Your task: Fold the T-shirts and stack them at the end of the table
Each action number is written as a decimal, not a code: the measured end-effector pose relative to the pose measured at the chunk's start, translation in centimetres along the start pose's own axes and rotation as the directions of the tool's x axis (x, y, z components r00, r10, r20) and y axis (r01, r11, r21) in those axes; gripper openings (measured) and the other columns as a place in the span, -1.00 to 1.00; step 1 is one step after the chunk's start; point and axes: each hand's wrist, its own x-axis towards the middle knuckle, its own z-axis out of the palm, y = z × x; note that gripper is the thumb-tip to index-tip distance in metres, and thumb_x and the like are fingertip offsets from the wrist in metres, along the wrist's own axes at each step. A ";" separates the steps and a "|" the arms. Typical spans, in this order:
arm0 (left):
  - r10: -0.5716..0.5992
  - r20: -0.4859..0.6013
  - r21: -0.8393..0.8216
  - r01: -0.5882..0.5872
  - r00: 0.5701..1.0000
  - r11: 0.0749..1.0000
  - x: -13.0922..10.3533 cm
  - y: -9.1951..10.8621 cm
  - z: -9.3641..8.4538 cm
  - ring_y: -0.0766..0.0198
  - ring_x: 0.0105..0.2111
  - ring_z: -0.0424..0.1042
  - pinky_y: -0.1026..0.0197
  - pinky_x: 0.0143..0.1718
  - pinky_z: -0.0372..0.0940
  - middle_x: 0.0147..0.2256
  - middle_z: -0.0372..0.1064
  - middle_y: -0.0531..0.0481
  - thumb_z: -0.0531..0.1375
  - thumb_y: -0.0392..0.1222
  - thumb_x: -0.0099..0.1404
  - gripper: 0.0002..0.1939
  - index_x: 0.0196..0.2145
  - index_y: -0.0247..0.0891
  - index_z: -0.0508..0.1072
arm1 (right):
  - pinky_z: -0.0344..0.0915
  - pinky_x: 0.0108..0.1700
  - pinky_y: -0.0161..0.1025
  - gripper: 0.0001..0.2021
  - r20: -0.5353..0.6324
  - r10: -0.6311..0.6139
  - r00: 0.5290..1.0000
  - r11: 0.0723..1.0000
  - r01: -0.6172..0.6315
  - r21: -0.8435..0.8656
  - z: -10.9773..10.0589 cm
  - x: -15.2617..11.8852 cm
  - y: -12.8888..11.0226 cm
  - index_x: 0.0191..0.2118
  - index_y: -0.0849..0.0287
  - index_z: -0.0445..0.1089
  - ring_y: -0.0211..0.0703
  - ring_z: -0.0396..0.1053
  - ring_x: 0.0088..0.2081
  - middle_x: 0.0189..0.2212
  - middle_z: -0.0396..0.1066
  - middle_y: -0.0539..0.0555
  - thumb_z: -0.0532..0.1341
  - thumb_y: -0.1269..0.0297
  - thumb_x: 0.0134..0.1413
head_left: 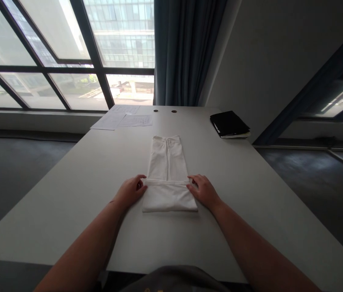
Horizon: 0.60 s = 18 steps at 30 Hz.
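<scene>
White cloth, folded into a long narrow garment [168,162], lies flat at the middle of the pale table [98,178], its length running from near to far. Its near part is doubled into a wider flap [169,198] whose far edge crosses between the hands; beyond that, a line runs down the middle to the far end. The left hand [132,190] touches the flap's left far corner and the right hand [201,190] its right far corner, each with thumb and forefinger a narrow gap apart; whether they pinch the fabric I cannot tell. Printed papers [113,119] overlap at the table's far left, and a black notebook [229,123] rests at the far right. Blue-grey curtain [183,52] hangs past the far edge, right of tall windows [122,32].
</scene>
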 end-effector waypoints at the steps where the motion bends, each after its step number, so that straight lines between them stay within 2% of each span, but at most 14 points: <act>1: 0.006 -0.003 -0.012 -0.006 1.000 1.000 0.1 0.2 0.0 0.20 -0.29 0.48 0.17 -0.16 0.32 -0.28 0.52 0.03 0.18 -0.08 0.34 -0.66 0.05 -0.15 0.44 | 0.28 0.01 -0.07 -0.74 0.016 -0.004 1.000 1.000 0.004 -0.011 0.1 0.2 -0.1 -0.04 0.17 0.48 0.01 0.38 -0.17 -0.22 0.48 0.15 0.19 0.18 0.26; 4: 0.011 -0.008 -0.038 -0.012 1.000 0.999 0.5 0.6 0.2 0.21 -0.30 0.47 0.18 -0.17 0.32 -0.29 0.52 0.03 0.16 -0.09 0.34 -0.70 0.00 -0.14 0.47 | 0.29 -0.04 -0.10 -0.83 0.038 -0.006 0.999 1.000 0.005 0.023 0.1 0.6 -0.3 -0.23 0.14 0.49 -0.01 0.38 -0.21 -0.29 0.49 0.13 0.17 0.21 0.27; 7: 0.005 -0.018 -0.076 -0.007 1.000 0.997 0.7 0.7 0.4 0.24 -0.33 0.46 0.20 -0.19 0.34 -0.31 0.52 0.04 0.14 -0.06 0.35 -0.72 -0.05 -0.14 0.49 | 0.31 -0.08 -0.12 -0.83 -0.027 0.043 0.999 0.995 -0.040 0.089 -0.2 0.6 -0.3 -0.31 0.11 0.46 -0.02 0.39 -0.22 -0.33 0.49 0.11 0.15 0.23 0.27; 9: -0.015 -0.033 -0.089 0.012 0.999 0.996 0.8 0.6 0.4 0.24 -0.35 0.46 0.21 -0.21 0.34 -0.31 0.51 0.04 0.13 -0.03 0.36 -0.72 -0.07 -0.15 0.50 | 0.32 -0.09 -0.12 -0.83 -0.060 0.087 0.994 0.991 -0.080 0.109 -0.4 0.5 -0.3 -0.31 0.10 0.46 -0.02 0.39 -0.22 -0.34 0.49 0.11 0.16 0.22 0.25; 14: 0.016 -0.036 -0.015 -0.017 0.999 1.000 1.2 0.2 0.8 0.15 -0.22 0.47 0.12 -0.09 0.34 -0.27 0.53 -0.02 0.14 -0.07 0.36 -0.78 -0.14 -0.17 0.51 | 0.31 -0.07 -0.11 -0.87 0.012 0.080 0.997 0.991 -0.081 0.103 -0.2 0.6 -0.3 -0.24 0.12 0.48 -0.02 0.40 -0.23 -0.34 0.51 0.10 0.18 0.26 0.19; 18: 0.023 -0.063 -0.020 -0.024 0.998 1.000 1.3 0.2 0.9 0.14 -0.17 0.48 0.09 -0.04 0.33 -0.21 0.53 -0.03 0.17 -0.08 0.35 -0.72 -0.02 -0.17 0.47 | 0.34 -0.09 -0.13 -0.82 -0.026 0.125 0.992 0.984 -0.120 0.134 0.2 0.5 0.1 -0.14 0.12 0.46 -0.04 0.41 -0.25 -0.34 0.49 0.07 0.20 0.23 0.18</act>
